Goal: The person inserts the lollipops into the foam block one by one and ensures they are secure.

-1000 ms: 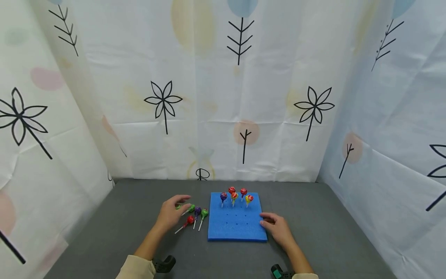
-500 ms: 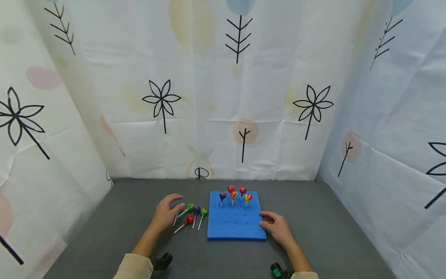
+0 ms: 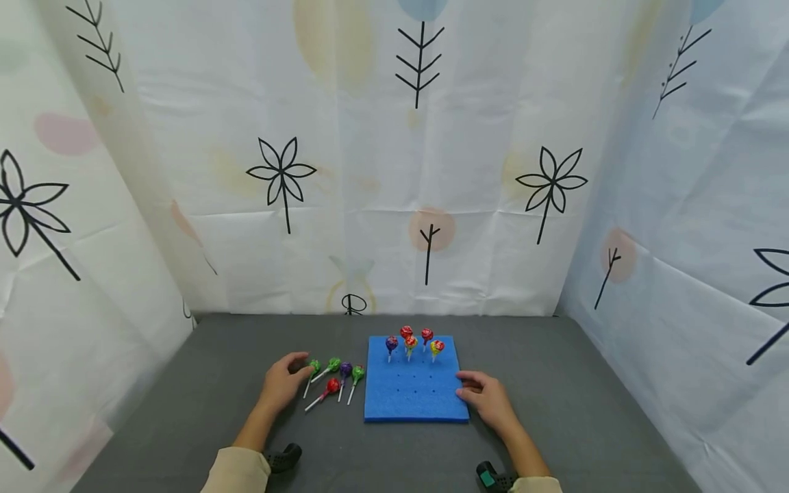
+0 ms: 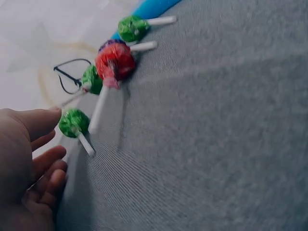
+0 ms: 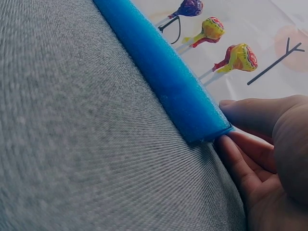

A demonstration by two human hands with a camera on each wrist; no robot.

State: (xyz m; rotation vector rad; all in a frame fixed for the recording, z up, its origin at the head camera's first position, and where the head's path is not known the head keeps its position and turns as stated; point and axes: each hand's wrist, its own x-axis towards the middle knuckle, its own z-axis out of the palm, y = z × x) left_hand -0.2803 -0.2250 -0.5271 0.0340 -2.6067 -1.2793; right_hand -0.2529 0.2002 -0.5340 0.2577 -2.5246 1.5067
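A blue foam board (image 3: 414,394) lies on the grey table, with several lollipops (image 3: 411,341) standing in its far row of holes. To its left, several loose lollipops lie flat: green ones (image 3: 333,363), a purple one (image 3: 346,370) and a red one (image 3: 333,386). My left hand (image 3: 298,366) hovers just left of them, fingers relaxed and holding nothing. In the left wrist view its thumb is beside the nearest green lollipop (image 4: 73,122), with the red one (image 4: 114,61) beyond. My right hand (image 3: 462,385) rests at the board's right edge (image 5: 163,72), thumb over the corner, fingers against the side.
Printed white curtains (image 3: 394,171) close off the back and both sides of the grey table (image 3: 555,383). The board's near rows of holes (image 3: 409,392) hold nothing. Dark wrist-camera mounts (image 3: 283,457) show at the bottom edge.
My left hand has drawn back to the left, uncovering the leftmost green lollipop it was over. The right hand has stayed at the board's edge.
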